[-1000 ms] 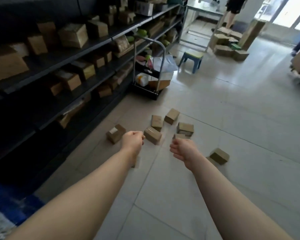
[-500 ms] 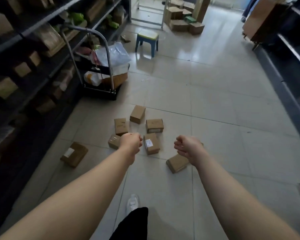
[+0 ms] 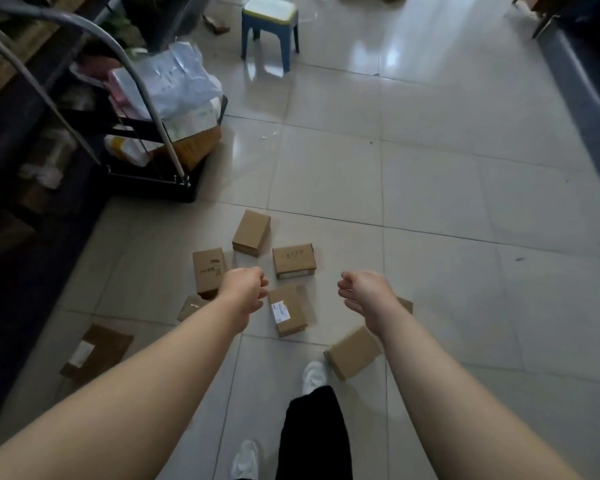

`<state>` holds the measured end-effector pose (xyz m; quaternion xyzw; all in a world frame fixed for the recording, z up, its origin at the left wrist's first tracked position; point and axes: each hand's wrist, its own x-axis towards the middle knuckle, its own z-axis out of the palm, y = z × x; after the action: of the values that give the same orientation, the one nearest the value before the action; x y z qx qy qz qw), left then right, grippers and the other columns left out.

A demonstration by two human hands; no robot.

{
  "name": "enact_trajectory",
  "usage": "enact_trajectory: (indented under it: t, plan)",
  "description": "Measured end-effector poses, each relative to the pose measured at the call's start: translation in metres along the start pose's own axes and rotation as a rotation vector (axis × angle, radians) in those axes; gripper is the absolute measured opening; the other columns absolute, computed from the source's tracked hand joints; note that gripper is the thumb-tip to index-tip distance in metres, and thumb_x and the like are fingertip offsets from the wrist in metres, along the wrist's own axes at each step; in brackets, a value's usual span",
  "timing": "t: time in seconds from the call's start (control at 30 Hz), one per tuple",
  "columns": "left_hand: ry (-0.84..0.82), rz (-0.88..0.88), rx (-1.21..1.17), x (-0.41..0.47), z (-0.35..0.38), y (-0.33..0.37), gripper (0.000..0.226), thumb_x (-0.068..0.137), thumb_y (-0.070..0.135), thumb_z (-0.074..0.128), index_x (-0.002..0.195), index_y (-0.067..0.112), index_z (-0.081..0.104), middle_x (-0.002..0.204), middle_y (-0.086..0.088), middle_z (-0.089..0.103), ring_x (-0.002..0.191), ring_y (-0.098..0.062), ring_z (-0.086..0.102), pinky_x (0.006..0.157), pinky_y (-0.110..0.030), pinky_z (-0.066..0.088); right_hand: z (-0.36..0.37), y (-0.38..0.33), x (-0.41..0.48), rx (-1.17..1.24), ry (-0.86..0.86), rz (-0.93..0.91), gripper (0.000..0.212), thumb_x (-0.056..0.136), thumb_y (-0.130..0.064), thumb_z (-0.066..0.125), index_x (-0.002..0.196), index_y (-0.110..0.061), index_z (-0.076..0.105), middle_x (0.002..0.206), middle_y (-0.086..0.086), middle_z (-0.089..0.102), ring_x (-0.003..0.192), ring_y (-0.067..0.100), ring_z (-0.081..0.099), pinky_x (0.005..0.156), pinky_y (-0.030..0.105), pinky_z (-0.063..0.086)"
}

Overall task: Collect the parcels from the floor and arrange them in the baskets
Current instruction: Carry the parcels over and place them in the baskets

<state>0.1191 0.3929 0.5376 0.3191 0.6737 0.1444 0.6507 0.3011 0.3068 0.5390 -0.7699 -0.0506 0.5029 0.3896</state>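
Left hand (image 3: 245, 292), right hand (image 3: 364, 294): fisted, empty | labelled parcel (image 3: 288, 315): long axis pointing away

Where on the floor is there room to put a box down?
Bare tiles lie right of the boxes, up to the dark shelf base, and between the blue stool and the farthest box. Crowded among the boxes and beside the cart.

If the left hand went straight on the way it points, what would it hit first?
Likely the handwritten box, just beyond the left hand, though the hand's height above the floor is unclear.
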Motion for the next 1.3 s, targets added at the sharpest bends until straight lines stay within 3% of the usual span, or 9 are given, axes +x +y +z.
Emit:
enact_trajectory:
  t: [0.13, 0.2, 0.27, 0.33, 0.47, 0.57, 0.77, 0.97, 1.3]
  plan:
    - [0.024, -0.055, -0.029, 0.087, 0.04, 0.012, 0.016, 0.099, 0.018, 0.047, 0.091, 0.01, 0.058, 0.093, -0.006, 0.061, 0.082, -0.017, 0.058, 0.075, -0.032, 0.047, 0.01, -0.01, 0.106, -0.076, -0.008, 0.017, 0.017, 0.089, -0.009, 0.048, 0.078, -0.003, 0.06, 0.082, 0.009, 0.049, 0.078, 0.02, 0.041, 0.07, 0.031, 0.03]
    - [0.047, -0.078, -0.039, 0.135, 0.058, 0.015, 0.015, 0.099, 0.019, 0.047, 0.093, 0.01, 0.057, 0.097, -0.008, 0.063, 0.088, -0.018, 0.06, 0.081, -0.034, 0.048, 0.017, -0.008, 0.16, -0.11, -0.009, 0.022, 0.025, 0.088, -0.009, 0.047, 0.099, 0.009, 0.061, 0.082, 0.008, 0.05, 0.079, 0.02, 0.043, 0.072, 0.033, 0.031]
    - [0.063, -0.093, -0.043, 0.184, 0.074, 0.013, 0.014, 0.099, 0.018, 0.046, 0.092, 0.011, 0.056, 0.097, -0.008, 0.062, 0.09, -0.019, 0.061, 0.081, -0.034, 0.049, 0.025, -0.004, 0.21, -0.153, -0.023, 0.026, 0.023, 0.091, -0.01, 0.048, 0.101, 0.0, 0.067, 0.082, 0.005, 0.056, 0.081, 0.021, 0.05, 0.072, 0.031, 0.037]
    - [0.059, -0.111, -0.031, 0.235, 0.089, 0.007, 0.016, 0.099, 0.015, 0.044, 0.087, 0.011, 0.055, 0.09, -0.007, 0.059, 0.084, -0.018, 0.059, 0.075, -0.032, 0.048, 0.036, 0.003, 0.258, -0.168, -0.029, 0.031, 0.017, 0.093, -0.01, 0.049, 0.096, -0.014, 0.065, 0.081, 0.0, 0.059, 0.083, 0.021, 0.054, 0.07, 0.028, 0.041]
    - [0.052, -0.163, -0.016, 0.333, 0.116, -0.018, 0.029, 0.097, 0.009, 0.04, 0.07, 0.018, 0.041, 0.069, -0.001, 0.041, 0.057, -0.014, 0.035, 0.054, -0.024, 0.03, 0.062, 0.03, 0.351, -0.189, -0.01, 0.045, 0.018, 0.094, -0.009, 0.047, 0.096, -0.017, 0.063, 0.075, -0.003, 0.057, 0.067, 0.013, 0.05, 0.057, 0.022, 0.037]
    - [0.085, -0.168, 0.05, 0.408, 0.127, -0.046, 0.017, 0.097, 0.016, 0.045, 0.08, 0.016, 0.05, 0.088, -0.009, 0.054, 0.075, -0.021, 0.051, 0.062, -0.027, 0.042, 0.082, 0.058, 0.414, -0.222, -0.013, 0.041, 0.025, 0.096, -0.01, 0.046, 0.112, -0.014, 0.065, 0.091, 0.002, 0.061, 0.082, 0.017, 0.054, 0.07, 0.026, 0.041]
    - [0.108, -0.187, 0.206, 0.531, 0.134, -0.103, 0.011, 0.097, 0.017, 0.047, 0.094, 0.01, 0.054, 0.107, -0.014, 0.054, 0.099, -0.027, 0.053, 0.087, -0.037, 0.045, 0.116, 0.112, 0.51, -0.26, 0.003, 0.077, 0.037, 0.099, -0.009, 0.043, 0.135, -0.008, 0.054, 0.111, 0.004, 0.054, 0.097, 0.014, 0.046, 0.085, 0.027, 0.039]
    - [0.032, -0.191, 0.292, 0.601, 0.141, -0.146, 0.051, 0.099, 0.023, 0.044, 0.148, 0.01, 0.033, 0.151, -0.009, 0.035, 0.135, -0.03, 0.037, 0.112, -0.046, 0.034, 0.143, 0.162, 0.578, -0.265, -0.026, 0.057, 0.038, 0.098, -0.007, 0.045, 0.135, -0.009, 0.053, 0.119, 0.003, 0.059, 0.1, 0.016, 0.053, 0.091, 0.027, 0.044]
    - [-0.046, -0.204, 0.161, 0.602, 0.144, -0.148, 0.036, 0.099, 0.015, 0.04, 0.134, 0.017, 0.047, 0.126, -0.009, 0.055, 0.114, -0.029, 0.054, 0.104, -0.047, 0.044, 0.152, 0.168, 0.595, -0.269, -0.047, 0.064, 0.036, 0.095, -0.005, 0.049, 0.13, -0.014, 0.052, 0.115, 0.004, 0.06, 0.099, 0.018, 0.057, 0.085, 0.026, 0.044]
